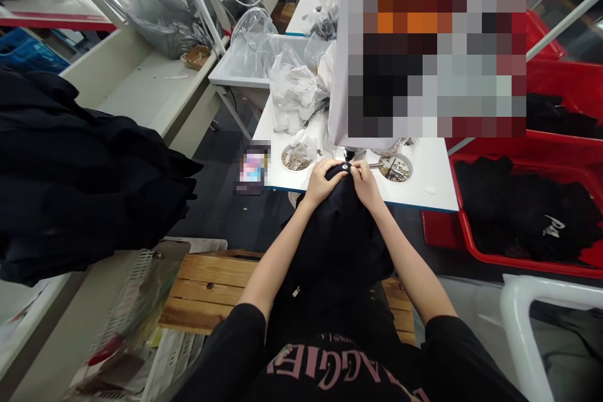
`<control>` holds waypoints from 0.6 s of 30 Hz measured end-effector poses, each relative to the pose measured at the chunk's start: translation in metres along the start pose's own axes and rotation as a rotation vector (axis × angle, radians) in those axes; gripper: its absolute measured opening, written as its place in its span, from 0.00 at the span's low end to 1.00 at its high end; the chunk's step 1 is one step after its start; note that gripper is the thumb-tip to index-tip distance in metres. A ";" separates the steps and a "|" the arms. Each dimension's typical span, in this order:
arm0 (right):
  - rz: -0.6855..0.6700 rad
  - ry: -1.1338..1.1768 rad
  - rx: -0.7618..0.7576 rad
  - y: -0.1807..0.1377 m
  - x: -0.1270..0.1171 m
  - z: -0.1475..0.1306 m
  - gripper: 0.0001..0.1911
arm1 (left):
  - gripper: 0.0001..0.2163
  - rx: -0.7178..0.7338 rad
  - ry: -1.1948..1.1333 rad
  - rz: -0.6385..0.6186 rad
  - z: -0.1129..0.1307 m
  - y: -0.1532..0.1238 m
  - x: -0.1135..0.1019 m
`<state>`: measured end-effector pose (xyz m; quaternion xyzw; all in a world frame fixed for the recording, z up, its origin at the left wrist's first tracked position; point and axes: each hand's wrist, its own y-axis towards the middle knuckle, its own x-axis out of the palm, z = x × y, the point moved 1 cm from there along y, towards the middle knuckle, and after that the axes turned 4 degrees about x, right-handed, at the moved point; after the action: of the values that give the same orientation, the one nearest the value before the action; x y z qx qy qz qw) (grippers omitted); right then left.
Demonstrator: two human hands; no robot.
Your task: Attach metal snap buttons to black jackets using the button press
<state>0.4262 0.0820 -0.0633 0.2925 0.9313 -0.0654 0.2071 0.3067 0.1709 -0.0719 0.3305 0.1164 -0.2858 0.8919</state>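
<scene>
A black garment [336, 226] hangs over the table's front edge and down across my lap. My left hand [323, 181] is closed on its upper edge, thumb and fingers pinching the cloth. On the other side my right hand [365, 183] pinches the same edge, fingertips close together. Between the two hands a small round metal snap button [345, 167] shows on the cloth. Just behind it stands the dark lower part of a machine [349, 154], mostly hidden by its pale housing and a blurred patch.
The white table [433, 191] has two round wells, one with small metal parts [296, 159], the other with brass-coloured pieces [394, 168]. Plastic bags [296, 94] lie behind. Red bins [471, 245] with black garments stand right; a dark garment pile [85, 182] is left.
</scene>
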 end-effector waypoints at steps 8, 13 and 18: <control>0.053 -0.110 -0.114 -0.004 -0.014 -0.019 0.09 | 0.23 -0.008 0.155 -0.094 0.012 0.014 -0.018; -0.121 -0.072 -0.225 -0.033 -0.036 -0.029 0.14 | 0.14 0.058 0.195 -0.200 0.042 -0.002 -0.035; -0.229 -0.333 -0.360 -0.081 -0.057 -0.024 0.06 | 0.10 0.228 0.415 -0.303 0.060 -0.046 -0.051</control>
<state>0.4139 -0.0083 -0.0175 0.1292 0.9081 0.0312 0.3972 0.2395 0.1252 -0.0300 0.4591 0.3118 -0.3534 0.7531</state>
